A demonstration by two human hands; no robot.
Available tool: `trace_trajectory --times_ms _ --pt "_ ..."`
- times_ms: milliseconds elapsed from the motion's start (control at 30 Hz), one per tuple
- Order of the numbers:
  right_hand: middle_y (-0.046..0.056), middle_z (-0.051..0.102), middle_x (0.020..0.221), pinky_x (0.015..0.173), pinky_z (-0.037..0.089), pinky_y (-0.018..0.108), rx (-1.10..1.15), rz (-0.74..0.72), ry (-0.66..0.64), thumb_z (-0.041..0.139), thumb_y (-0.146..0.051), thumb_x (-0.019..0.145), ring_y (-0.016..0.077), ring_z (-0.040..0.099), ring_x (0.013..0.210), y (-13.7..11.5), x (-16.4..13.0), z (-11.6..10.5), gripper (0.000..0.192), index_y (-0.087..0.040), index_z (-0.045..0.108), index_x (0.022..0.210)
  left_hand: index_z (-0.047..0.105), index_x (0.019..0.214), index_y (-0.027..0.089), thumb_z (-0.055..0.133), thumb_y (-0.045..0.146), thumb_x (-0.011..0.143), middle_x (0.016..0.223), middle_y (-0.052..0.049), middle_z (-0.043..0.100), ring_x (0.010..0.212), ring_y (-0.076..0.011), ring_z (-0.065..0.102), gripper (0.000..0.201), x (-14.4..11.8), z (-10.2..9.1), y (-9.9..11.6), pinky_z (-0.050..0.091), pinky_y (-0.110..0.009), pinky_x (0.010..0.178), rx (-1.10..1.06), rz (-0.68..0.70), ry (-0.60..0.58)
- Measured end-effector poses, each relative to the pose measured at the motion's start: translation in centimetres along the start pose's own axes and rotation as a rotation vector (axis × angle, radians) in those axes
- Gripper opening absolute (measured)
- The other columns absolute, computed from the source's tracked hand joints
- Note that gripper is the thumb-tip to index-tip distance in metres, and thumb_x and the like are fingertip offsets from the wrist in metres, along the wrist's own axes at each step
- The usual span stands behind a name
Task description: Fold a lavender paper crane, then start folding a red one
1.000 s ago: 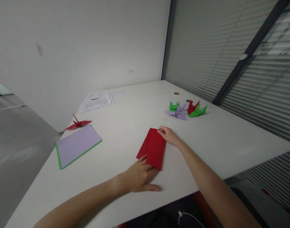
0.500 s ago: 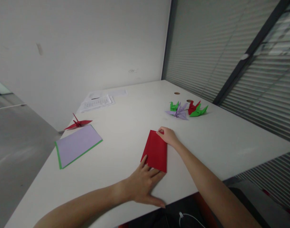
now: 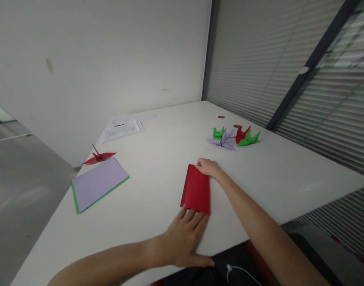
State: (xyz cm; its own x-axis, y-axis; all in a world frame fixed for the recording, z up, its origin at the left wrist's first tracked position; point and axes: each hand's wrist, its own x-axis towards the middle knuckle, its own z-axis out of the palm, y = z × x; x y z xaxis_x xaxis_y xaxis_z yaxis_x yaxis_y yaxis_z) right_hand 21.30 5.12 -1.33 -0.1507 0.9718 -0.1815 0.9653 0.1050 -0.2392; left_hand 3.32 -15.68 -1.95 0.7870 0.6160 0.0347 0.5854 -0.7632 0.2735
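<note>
Both hands pressed on one folded rectangle of red paper (image 3: 196, 190). Right hand (image 3: 207, 167) at the far corner, fingers curled down onto the paper's top edge, pinning it rather than pinching; whether a layer sits between fingertips cannot be told. Left hand (image 3: 186, 238) flat and spread, palm on the table, fingertips lying over the paper's near edge.

Red paper lies near the front edge of the white tabletop (image 3: 158, 159), roughly centre, long side running away from the person. A second layer peeks out along its left side, so the fold is not quite flush.

Left of it, well apart: a flat lilac sheet on a green sheet (image 3: 99, 183), green showing as a thin border. Just beyond that stack, a small red paper crane (image 3: 98, 155). Further back, white printed pages (image 3: 120, 129) near the wall.

Far right, a cluster of folded paper cranes, green, lilac and red (image 3: 234, 138), close together beside the window blinds (image 3: 289, 79).
</note>
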Motion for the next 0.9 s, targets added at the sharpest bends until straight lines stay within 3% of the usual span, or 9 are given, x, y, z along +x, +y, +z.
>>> trace_trajectory --times_ms 133,367,900 --pt "0.008 0.072 0.101 0.087 0.040 0.043 0.005 0.059 0.100 0.041 -0.036 0.093 0.0264 0.065 0.097 -0.7 -1.0 0.8 0.024 -0.023 0.060 0.099 0.021 0.151 0.011 0.036 0.077 0.084 0.146 -0.018 0.044 0.129 -0.0341 0.043 0.096 0.1 0.1 0.1 0.027 -0.050 0.111 0.020 0.001 -0.009" --pt "0.010 0.071 0.102 0.086 0.038 0.040 -0.060 -0.024 0.206 0.041 -0.034 0.095 0.0244 0.064 0.095 -1.0 -1.8 1.2 0.021 -0.021 0.058 0.098 0.024 0.150 0.011 0.045 0.075 0.081 0.146 -0.017 0.044 0.128 -0.0338 0.045 0.096 0.3 0.2 0.1 0.028 -0.049 0.110 -0.023 0.007 -0.008" --pt "0.010 0.069 0.103 0.085 0.040 0.040 -0.089 -0.053 0.235 0.042 -0.036 0.097 0.0242 0.064 0.095 -0.6 -1.1 1.9 0.022 -0.020 0.057 0.098 0.025 0.149 0.011 0.047 0.073 0.081 0.144 -0.017 0.046 0.127 -0.0340 0.045 0.095 0.4 -0.1 0.1 0.028 -0.052 0.109 -0.031 0.000 -0.026"
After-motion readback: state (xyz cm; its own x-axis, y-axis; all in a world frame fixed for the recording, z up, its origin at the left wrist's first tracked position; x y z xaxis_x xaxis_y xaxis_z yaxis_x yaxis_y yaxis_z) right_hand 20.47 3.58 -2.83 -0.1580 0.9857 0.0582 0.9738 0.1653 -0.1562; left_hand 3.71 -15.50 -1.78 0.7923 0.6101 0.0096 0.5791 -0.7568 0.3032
